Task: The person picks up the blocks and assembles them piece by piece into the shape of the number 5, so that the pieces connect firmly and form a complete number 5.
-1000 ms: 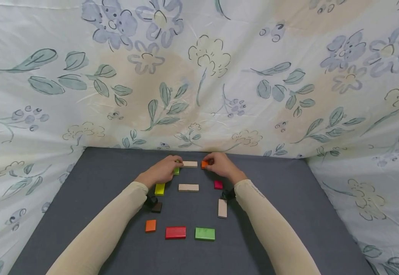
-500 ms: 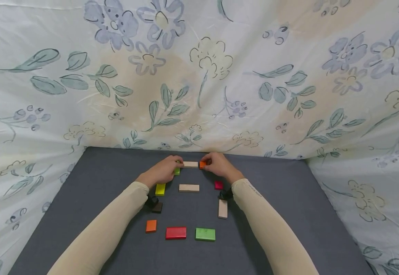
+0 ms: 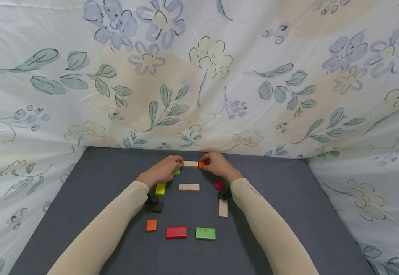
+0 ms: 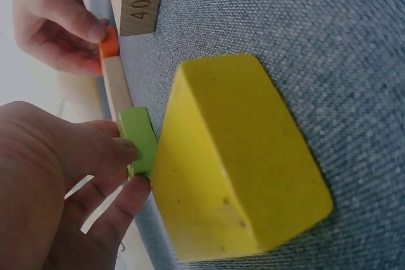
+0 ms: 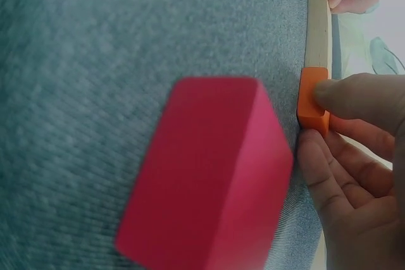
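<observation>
At the far side of the cloth, a natural wooden block (image 3: 190, 164) lies crosswise between both hands. My left hand (image 3: 161, 170) pinches a light green block (image 4: 139, 134) at its left end, thumb on the near face and fingertips at its side and behind. On the other end, my right hand (image 3: 218, 167) holds an orange block (image 5: 312, 96) between thumb and fingers. That orange block touches the wooden one, and the three form a line. Close to the left wrist lies a yellow block (image 4: 240, 156); a crimson block (image 5: 209, 169) is near the right wrist.
Nearer me sit another wooden block (image 3: 189, 188), an upright-lying wooden block (image 3: 222, 209), a dark brown block (image 3: 157, 207), a second orange block (image 3: 151, 225), a red block (image 3: 176, 232) and a green block (image 3: 205, 233). A floral curtain (image 3: 206, 114) borders the dark cloth.
My right hand has slid the orange block left, closing the gap to the wooden block. The left hand has stayed in place on the light green block.
</observation>
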### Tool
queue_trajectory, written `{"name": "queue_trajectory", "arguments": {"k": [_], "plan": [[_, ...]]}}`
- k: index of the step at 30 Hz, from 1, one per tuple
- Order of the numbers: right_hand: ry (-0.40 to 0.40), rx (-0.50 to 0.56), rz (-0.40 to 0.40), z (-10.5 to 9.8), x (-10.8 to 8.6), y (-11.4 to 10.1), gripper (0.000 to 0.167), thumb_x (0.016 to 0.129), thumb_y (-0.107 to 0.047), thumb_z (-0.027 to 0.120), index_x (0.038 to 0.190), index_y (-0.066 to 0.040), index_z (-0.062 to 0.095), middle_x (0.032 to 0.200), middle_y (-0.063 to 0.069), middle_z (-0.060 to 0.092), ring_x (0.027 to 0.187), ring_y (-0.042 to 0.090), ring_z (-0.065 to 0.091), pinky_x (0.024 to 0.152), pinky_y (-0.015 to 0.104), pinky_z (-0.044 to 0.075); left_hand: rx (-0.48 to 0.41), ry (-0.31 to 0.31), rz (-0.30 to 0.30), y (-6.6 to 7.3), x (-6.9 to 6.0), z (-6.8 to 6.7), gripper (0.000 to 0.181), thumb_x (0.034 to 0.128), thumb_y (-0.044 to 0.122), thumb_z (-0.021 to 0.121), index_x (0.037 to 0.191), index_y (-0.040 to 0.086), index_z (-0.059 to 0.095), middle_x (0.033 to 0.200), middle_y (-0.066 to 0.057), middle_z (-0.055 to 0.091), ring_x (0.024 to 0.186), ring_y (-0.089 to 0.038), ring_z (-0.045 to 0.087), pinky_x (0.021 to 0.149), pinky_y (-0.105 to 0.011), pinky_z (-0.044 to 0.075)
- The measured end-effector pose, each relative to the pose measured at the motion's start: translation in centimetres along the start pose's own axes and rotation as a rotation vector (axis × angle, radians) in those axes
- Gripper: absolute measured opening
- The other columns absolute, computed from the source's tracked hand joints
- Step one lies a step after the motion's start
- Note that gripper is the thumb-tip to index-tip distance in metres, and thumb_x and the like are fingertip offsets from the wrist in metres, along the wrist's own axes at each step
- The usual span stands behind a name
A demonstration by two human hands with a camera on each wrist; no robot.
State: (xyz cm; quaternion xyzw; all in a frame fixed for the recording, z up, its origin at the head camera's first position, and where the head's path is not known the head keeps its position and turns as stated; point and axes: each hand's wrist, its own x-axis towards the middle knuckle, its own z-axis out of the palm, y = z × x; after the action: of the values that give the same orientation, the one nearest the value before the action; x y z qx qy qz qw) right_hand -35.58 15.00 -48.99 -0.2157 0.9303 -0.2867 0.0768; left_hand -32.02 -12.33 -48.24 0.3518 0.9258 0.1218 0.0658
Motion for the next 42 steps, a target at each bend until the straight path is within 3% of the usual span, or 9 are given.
{"name": "queue_trajectory", "arguments": {"k": [11,33,42], "plan": [[-0.008,-0.023,-0.009,-0.2,0.2,-0.46,0.028,0.097,-0.008,0.079,0.125,-0.006,0.08,0.101,0.004,0.073,0.086,0.021,0.062,0.077,0.035,0.055,0.0,0.009,-0.003,0.45,-0.13,-0.7,0.046,0.103,-0.01,0.058,0.147,0.0,0.066,0.154,-0.016,0.054,0.143,-0.038,0.048,0.118,-0.048,0.043],[-0.011,-0.044,-0.013,-0.01,0.38,-0.38,0.028,0.098,-0.009,0.079,0.125,-0.005,0.08,0.102,0.003,0.073,0.087,0.02,0.062,0.079,0.036,0.054,-0.021,0.006,-0.014,0.52,-0.19,-0.6,0.045,0.1017,-0.009,0.061,0.145,-0.001,0.066,0.156,-0.016,0.053,0.145,-0.037,0.047,0.119,-0.048,0.043],[0.008,-0.021,-0.046,0.21,-0.03,-0.6,0.031,0.1,-0.01,0.069,0.129,-0.005,0.078,0.104,0.005,0.072,0.088,0.021,0.062,0.081,0.038,0.054,-0.029,-0.014,-0.016,0.85,-0.17,-0.74,0.043,0.1019,-0.006,0.06,0.145,-0.002,0.066,0.155,-0.017,0.053,0.143,-0.038,0.048,0.119,-0.049,0.043]]}}
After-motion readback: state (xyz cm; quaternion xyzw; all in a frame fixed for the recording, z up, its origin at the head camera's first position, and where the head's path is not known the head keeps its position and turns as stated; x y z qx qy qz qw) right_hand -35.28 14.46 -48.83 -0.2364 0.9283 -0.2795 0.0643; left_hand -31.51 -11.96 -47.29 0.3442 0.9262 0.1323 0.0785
